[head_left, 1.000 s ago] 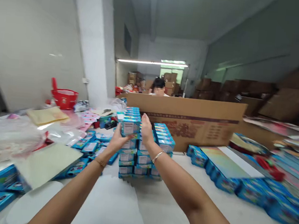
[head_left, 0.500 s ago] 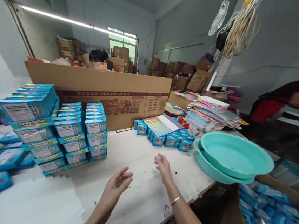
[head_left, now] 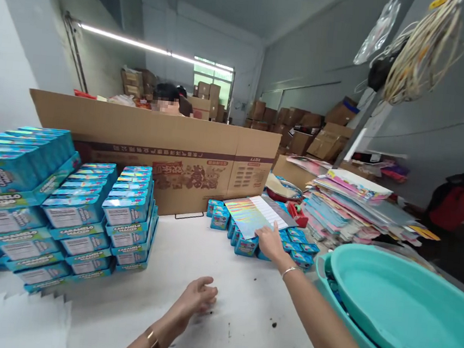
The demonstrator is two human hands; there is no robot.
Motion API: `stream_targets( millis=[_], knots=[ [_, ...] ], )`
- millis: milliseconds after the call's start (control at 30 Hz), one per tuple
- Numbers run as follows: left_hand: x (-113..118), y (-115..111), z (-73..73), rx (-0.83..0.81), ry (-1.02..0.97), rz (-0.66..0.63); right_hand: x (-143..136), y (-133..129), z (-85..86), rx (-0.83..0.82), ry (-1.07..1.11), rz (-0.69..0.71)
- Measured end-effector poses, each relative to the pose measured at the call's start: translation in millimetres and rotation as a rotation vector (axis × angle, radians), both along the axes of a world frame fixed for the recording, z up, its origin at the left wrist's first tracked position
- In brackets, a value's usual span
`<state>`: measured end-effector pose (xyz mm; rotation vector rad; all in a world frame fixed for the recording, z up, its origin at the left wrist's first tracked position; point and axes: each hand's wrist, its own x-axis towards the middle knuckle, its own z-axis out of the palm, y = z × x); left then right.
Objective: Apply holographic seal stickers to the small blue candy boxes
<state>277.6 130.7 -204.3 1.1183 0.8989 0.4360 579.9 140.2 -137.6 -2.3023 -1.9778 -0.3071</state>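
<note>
My right hand (head_left: 270, 242) reaches over the near right edge of a shiny striped sheet (head_left: 248, 217), fingers bent on or just above it; whether they grip it cannot be made out. Beneath the sheet lie small blue boxes (head_left: 246, 246) in rows. My left hand (head_left: 198, 298) hovers above the white table (head_left: 175, 250), fingers apart, holding nothing. To its left rise stacks of blue caramel boxes (head_left: 127, 216), several layers high.
Turquoise basins (head_left: 403, 311) stand at the right, beside a pile of papers and flat packaging (head_left: 347, 207). A red tape dispenser (head_left: 298, 214) sits behind the small boxes. A cardboard panel (head_left: 168, 151) crosses the table's back, with people beyond. White sheets (head_left: 24, 321) lie at front left.
My right hand has moved forward to the striped sheet. My left hand remains over the table, slightly lower in view. The camera has shifted closer to the small boxes.
</note>
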Motion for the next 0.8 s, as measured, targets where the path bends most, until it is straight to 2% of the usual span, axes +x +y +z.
stream_targets(
  millis=[133, 300, 400, 500, 600, 667, 700, 733, 800],
  knots=[
    [-22.0, -13.0, -7.8, -0.092, -0.01, 0.06, 7.8, 3.5, -0.2, -0.047, -0.112, 0.063],
    [-49.4, -35.9, -2.1, -0.157, -0.074, 0.122, 11.4, 5.6, 0.4, 0.004, -0.162, 0.16],
    [-71.3, -54.4, 3.2, -0.21, -0.139, 0.149, 15.9, 3.3, 6.6, 0.135, -0.136, 0.176],
    [-92.5, -72.3, 6.7, -0.27, -0.2, 0.173, 16.0, -10.2, 17.5, 0.348, -0.089, 0.122],
    [-106.5, -79.9, 10.4, -0.409, -0.33, 0.165, -6.4, -50.5, 24.3, 0.572, -0.03, 0.09],
    [-111.6, -77.8, 14.8, -0.524, -0.424, 0.095, -40.8, -94.4, 20.3, 0.779, 0.09, 0.211],
    [-113.8, -75.4, 17.6, -0.545, -0.455, 0.042, -63.2, -119.8, 15.1, 0.887, 0.186, 0.337],
    [-116.3, -72.4, 20.8, -0.511, -0.466, -0.012, -87.8, -146.4, 7.7, 0.914, 0.252, 0.45],
    [-124.4, -66.4, 27.0, -0.25, -0.415, -0.11, -138.6, -198.5, -12.0, 0.823, 0.323, 0.599]
  ],
)
